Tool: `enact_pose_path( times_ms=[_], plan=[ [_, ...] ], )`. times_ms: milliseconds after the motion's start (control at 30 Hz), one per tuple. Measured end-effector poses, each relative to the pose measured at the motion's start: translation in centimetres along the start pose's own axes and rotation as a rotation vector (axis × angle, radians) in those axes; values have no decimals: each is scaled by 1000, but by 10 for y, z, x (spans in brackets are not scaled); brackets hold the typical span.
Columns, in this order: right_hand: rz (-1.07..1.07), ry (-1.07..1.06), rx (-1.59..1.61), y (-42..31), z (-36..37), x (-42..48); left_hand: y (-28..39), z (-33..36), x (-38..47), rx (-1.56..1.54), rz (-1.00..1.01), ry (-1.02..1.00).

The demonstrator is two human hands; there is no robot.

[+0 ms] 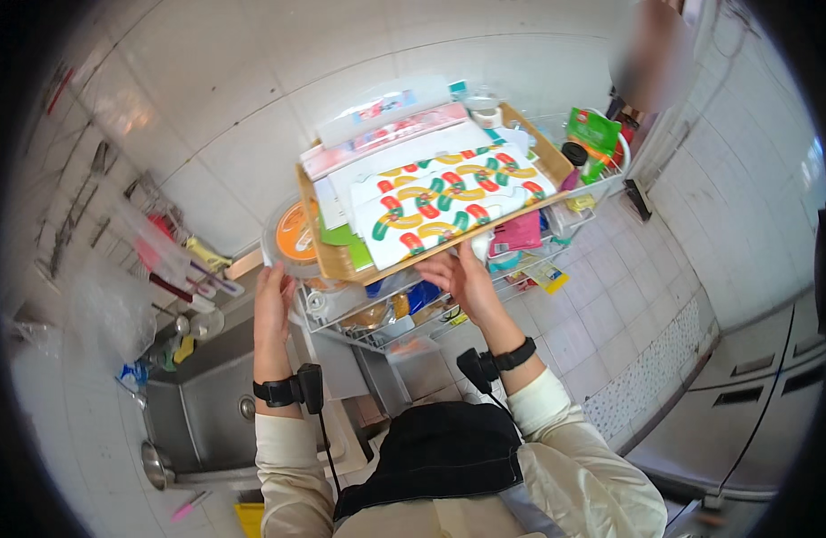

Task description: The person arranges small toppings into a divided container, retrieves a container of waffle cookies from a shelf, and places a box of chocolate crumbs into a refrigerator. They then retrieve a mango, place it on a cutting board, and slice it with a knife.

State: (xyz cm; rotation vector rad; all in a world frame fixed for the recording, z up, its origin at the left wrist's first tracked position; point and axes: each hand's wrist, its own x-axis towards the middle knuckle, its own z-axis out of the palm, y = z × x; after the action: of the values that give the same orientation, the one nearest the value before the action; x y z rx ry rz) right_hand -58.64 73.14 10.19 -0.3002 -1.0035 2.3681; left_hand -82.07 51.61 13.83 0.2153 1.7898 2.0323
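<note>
A wooden tray rests on top of a white wire rack. Folded white sheets with a red, green and yellow print lie in it, beside a pink-and-white flat box and a green packet. My right hand is just below the tray's front edge, fingers apart, thumb near the rim; no object shows in its grasp. My left hand is upright at the tray's left, its fingertips close to a round tub with an orange lid. Whether it grips anything is hidden.
The wire rack holds several bags and a pink packet. A green pouch and a black-lidded jar stand at its right end. At left is a steel sink; steel cabinets stand at right. Another person appears blurred, upper right.
</note>
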Motion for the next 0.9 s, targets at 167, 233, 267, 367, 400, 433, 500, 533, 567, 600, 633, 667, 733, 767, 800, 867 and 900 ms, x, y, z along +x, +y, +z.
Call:
enact_pose_path(
  times_ms=[167, 233, 267, 367, 400, 433, 500, 533, 567, 600, 633, 667, 733, 767, 800, 867, 900],
  plan=[
    [-181, 32, 160, -4, 19, -2, 4, 8, 11, 386, 44, -11],
    [-170, 68, 113, -6, 22, 2, 7, 12, 15, 541, 30, 3],
    [-161, 114, 46, -9, 19, 9, 6, 24, 16, 337, 16, 20],
    [-103, 196, -16, -8, 22, 20, 4, 13, 34, 253, 19, 28],
    [-121, 228, -66, -13, 28, 17, 7, 20, 32, 155, 21, 52],
    [-154, 202, -56, -15, 26, 19, 12, 25, 29, 147, 57, 42],
    [-158, 267, -52, -20, 33, 20, 21, 24, 23, 140, 113, 34],
    [-139, 271, -53, -24, 30, 22, 30, 19, 26, 125, 133, 48],
    [-121, 275, -54, -27, 27, 25, 40, 14, 29, 110, 154, 61],
    [-146, 305, -63, -28, 20, 29, 45, 12, 31, 91, 173, 57],
    [-130, 274, -54, -32, 13, 30, 50, 11, 27, 86, 165, 36],
    [-119, 274, -45, -34, 10, 30, 57, 10, 23, 81, 158, 14],
    [-98, 240, -29, -38, 5, 30, 62, 10, 18, 79, 168, 30],
    [-83, 208, -28, -40, 2, 29, 59, 9, 12, 78, 180, 70],
    [-73, 177, -28, -45, -2, 28, 56, 12, 6, 75, 193, 105],
    [-46, 154, -14, -51, -7, 29, 55, 11, -8, 44, 239, 104],
    [-30, 146, -9, -53, -9, 29, 54, 9, -16, 27, 257, 102]
  ],
)
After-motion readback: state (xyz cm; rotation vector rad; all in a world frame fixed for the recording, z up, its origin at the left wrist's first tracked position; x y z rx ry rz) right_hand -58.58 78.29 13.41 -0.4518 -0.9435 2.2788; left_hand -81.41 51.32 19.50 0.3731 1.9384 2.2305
